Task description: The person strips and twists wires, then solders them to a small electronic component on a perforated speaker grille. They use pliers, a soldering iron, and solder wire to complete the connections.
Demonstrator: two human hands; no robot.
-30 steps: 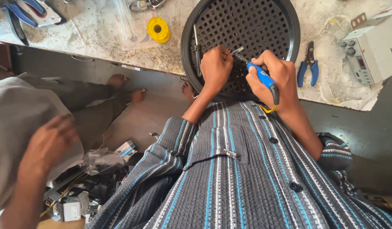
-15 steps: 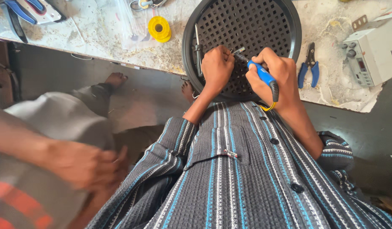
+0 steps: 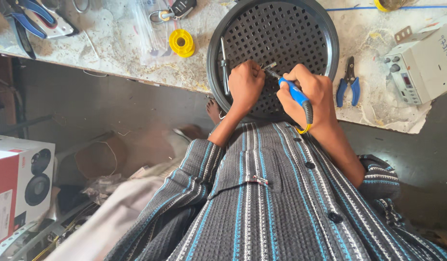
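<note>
A round black perforated grille [image 3: 281,34] lies on the workbench edge in front of me. My right hand [image 3: 308,94] grips a blue-handled soldering iron [image 3: 295,94], its tip pointing left at a small metal part [image 3: 270,65] near the grille's middle. My left hand [image 3: 246,83] is closed in a fist just left of that tip, resting on the grille and pinching something small that I cannot make out. A thin metal tool [image 3: 224,67] lies on the grille beside my left hand.
A yellow solder spool [image 3: 181,42], blue-handled pliers [image 3: 348,84], a white box with knobs [image 3: 419,63] and blue-handled tools [image 3: 25,21] lie on the bench [image 3: 112,63]. A red and white carton [image 3: 18,183] and another person's pale garment [image 3: 122,212] are at lower left.
The other person's arm and hand at lower left have left the view, showing the carton and floor. My hands keep the same hold on the grille.
</note>
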